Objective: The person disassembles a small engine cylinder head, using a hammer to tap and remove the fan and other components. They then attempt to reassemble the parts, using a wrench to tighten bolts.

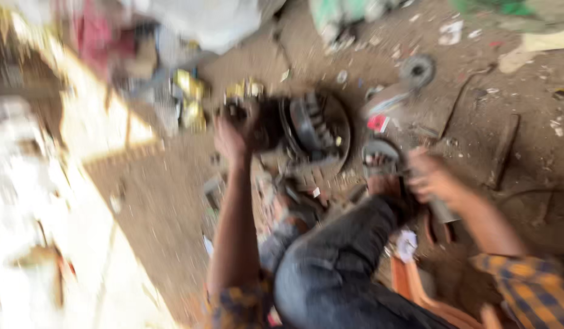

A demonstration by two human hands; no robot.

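The view is blurred by motion. My left hand grips the left end of a dark round engine part with metal fins that lies on the dirt floor. My right hand is closed around a dark cylindrical tool or handle just right of my sandalled foot. My knee in blue jeans is between the two arms.
A grey metal disc, a flat metal bar, a red scrap and litter lie on the dirt floor to the right. Yellow-gold metal parts sit at upper left. An orange stool edge shows under me.
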